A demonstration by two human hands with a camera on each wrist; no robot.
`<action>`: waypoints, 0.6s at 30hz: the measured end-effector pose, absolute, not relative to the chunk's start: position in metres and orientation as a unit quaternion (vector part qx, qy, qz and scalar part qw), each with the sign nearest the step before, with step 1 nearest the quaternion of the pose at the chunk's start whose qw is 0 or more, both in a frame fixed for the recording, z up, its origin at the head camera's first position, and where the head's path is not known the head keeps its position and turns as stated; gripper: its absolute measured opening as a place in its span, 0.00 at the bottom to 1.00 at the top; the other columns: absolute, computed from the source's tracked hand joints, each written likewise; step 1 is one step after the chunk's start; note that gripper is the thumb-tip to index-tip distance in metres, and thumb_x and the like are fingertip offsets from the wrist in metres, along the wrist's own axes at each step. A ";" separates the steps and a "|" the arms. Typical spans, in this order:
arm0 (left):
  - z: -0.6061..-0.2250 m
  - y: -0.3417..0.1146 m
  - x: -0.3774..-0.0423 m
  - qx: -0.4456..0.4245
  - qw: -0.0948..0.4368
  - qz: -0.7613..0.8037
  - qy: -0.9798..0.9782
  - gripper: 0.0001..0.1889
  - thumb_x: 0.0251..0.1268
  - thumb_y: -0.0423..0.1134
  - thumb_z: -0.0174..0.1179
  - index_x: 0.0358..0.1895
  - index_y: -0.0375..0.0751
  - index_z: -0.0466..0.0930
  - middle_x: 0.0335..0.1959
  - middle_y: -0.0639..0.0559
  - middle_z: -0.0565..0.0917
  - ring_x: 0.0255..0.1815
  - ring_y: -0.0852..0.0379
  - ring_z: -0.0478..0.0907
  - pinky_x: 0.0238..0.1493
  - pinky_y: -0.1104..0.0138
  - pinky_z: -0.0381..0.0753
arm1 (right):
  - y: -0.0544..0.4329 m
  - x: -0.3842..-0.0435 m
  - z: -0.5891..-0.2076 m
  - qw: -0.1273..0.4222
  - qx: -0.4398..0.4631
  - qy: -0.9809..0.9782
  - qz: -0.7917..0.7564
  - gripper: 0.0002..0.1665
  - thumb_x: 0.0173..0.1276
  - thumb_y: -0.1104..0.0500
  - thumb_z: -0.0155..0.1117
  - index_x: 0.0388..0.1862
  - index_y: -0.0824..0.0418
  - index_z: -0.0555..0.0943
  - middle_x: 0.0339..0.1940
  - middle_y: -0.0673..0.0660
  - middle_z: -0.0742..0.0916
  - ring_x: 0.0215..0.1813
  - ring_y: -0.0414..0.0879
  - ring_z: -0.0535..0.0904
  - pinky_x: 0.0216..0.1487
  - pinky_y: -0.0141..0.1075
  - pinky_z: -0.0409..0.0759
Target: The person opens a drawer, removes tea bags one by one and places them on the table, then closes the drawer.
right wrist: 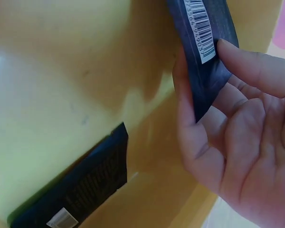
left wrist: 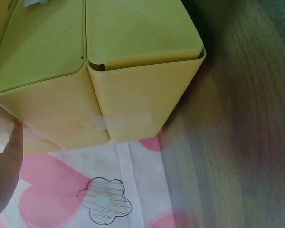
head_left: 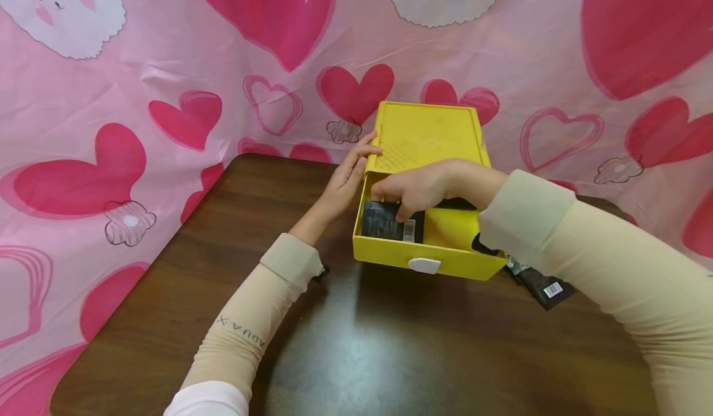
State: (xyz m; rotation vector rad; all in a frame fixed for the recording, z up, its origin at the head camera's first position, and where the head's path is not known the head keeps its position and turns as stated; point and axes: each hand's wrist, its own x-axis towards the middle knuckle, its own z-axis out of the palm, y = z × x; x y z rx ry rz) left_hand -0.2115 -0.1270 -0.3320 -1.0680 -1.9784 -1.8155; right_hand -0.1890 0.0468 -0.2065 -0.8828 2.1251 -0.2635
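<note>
A yellow drawer (head_left: 429, 267) with a white pull tab stands drawn out of a yellow drawer box (head_left: 429, 134). Inside it, my right hand (head_left: 423, 184) pinches a black packet (head_left: 381, 221) printed with a white barcode. The right wrist view shows the thumb on one face of this packet (right wrist: 204, 52) and fingers behind it. A second black packet (right wrist: 99, 175) rests on the drawer's floor. My left hand (head_left: 344, 177) lies along the left side of the box, fingers extended against it. In the left wrist view, part of that hand (left wrist: 7, 166) touches the yellow casing.
More black packets (head_left: 548, 289) lie on the brown wooden table (head_left: 312, 354), right of the drawer and partly behind my right sleeve. A pink cloth with hearts (head_left: 267, 44) hangs close behind the box. The left wrist view shows adjoining yellow drawer units (left wrist: 128, 95).
</note>
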 end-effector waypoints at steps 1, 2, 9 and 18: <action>-0.329 -0.127 -0.208 -0.367 0.125 -0.623 -0.679 0.15 0.75 0.22 0.34 0.58 0.24 0.64 0.75 0.32 0.52 0.76 0.44 0.48 0.72 0.60 0.53 | 0.048 -0.189 -0.205 0.402 -0.348 0.840 -0.108 0.21 0.66 0.63 0.65 0.56 0.58 0.70 0.46 0.59 0.77 0.54 0.52 0.71 0.55 0.42 0.72; -0.326 -0.127 -0.205 -0.367 0.123 -0.624 -0.679 0.14 0.75 0.22 0.34 0.58 0.23 0.64 0.74 0.30 0.52 0.76 0.43 0.48 0.72 0.60 0.53 | 0.049 -0.188 -0.204 0.404 -0.347 0.839 -0.113 0.21 0.66 0.63 0.65 0.55 0.58 0.70 0.46 0.59 0.77 0.54 0.52 0.71 0.55 0.42 0.72; -0.312 -0.125 -0.194 -0.362 0.121 -0.623 -0.683 0.14 0.75 0.24 0.34 0.57 0.23 0.63 0.74 0.29 0.52 0.76 0.44 0.48 0.72 0.60 0.54 | 0.058 -0.187 -0.194 0.420 -0.338 0.829 -0.146 0.20 0.67 0.63 0.63 0.56 0.59 0.69 0.48 0.58 0.79 0.54 0.52 0.72 0.57 0.44 0.72; -0.311 -0.126 -0.193 -0.364 0.127 -0.615 -0.688 0.14 0.76 0.24 0.35 0.57 0.22 0.64 0.73 0.28 0.52 0.76 0.43 0.48 0.72 0.61 0.53 | 0.075 -0.188 -0.172 0.417 -0.360 0.817 -0.169 0.20 0.71 0.64 0.60 0.57 0.62 0.64 0.49 0.58 0.82 0.53 0.52 0.76 0.58 0.46 0.72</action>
